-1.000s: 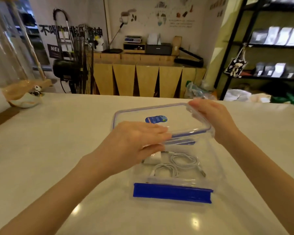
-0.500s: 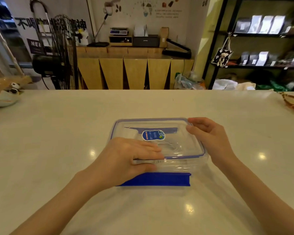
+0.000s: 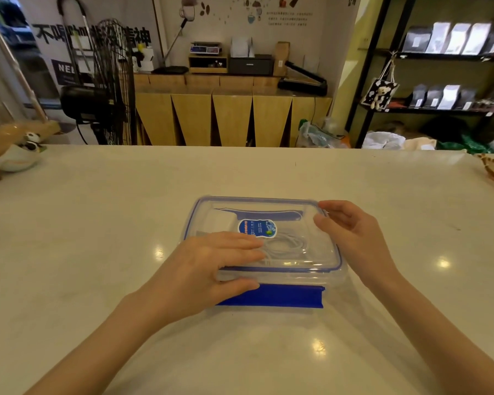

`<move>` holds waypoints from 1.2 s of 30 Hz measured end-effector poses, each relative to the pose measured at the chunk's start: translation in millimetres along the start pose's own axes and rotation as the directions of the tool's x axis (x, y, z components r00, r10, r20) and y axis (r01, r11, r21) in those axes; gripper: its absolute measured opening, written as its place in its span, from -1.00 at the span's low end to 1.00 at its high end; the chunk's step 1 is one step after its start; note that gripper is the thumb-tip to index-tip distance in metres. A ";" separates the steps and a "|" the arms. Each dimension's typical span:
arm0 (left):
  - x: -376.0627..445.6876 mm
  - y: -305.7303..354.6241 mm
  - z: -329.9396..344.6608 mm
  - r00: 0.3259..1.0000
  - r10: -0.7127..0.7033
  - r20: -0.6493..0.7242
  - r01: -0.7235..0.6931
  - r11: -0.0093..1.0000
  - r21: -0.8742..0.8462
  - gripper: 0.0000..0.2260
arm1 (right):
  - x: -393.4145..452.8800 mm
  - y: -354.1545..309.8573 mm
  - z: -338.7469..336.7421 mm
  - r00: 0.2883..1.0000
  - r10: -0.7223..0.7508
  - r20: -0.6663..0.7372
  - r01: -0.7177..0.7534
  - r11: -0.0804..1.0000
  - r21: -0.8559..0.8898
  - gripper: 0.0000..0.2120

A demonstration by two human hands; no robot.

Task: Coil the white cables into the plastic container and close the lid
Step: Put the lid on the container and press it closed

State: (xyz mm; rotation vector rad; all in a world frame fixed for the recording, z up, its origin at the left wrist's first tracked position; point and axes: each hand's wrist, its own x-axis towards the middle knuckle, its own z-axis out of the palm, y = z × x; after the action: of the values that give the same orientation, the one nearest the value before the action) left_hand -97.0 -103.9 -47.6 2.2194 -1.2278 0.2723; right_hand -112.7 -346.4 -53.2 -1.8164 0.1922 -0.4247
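1. The clear rectangular plastic container [image 3: 283, 277] sits on the pale glossy tabletop [image 3: 97, 223], near the middle, directly in front of the person.
2. The transparent lid with blue seal rim [image 3: 305, 223] lies flat on top of the container. A blue oval sticker [image 3: 256, 228] is on the lid's centre.
3. The coiled white cables [image 3: 287, 246] and a white charger block [image 3: 220, 222] are visible through the lid, inside the container.
4. The blue latch flap [image 3: 274, 295] on the near side sticks outward, level with the tabletop, not folded up against the lid.
5. The left hand [image 3: 208, 269] rests on the lid's near-left corner: its grip is flat, fingers extended over the lid, thumb along the near wall.
6. The right hand [image 3: 351, 238] touches the lid's far-right corner: its grip is loosely curled, fingertips on the rim, enclosing nothing.
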 end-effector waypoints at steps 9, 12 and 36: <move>-5.6 1.7 1.6 0.998 0.019 -0.053 -0.013 0.993 0.121 -0.61 | -36.5 -22.4 -2.7 0.791 -0.529 0.306 0.612 0.683 -0.399 -0.67; -11.9 1.4 2.2 0.998 0.051 -0.025 -0.044 0.977 0.208 -0.50 | -49.3 -12.4 0.1 0.628 -0.581 0.517 0.778 0.469 -0.418 -0.59; -10.0 -2.5 -4.5 0.999 -0.021 0.043 0.020 0.999 0.026 -0.52 | -45.8 5.1 3.4 0.565 -0.646 0.513 0.824 0.424 -0.375 -0.65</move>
State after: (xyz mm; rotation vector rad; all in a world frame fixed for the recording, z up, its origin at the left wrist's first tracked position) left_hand -100.0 -93.2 -49.3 2.2697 -1.2297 0.2341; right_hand -153.1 -329.0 -67.5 -2.5122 -0.8682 -0.7714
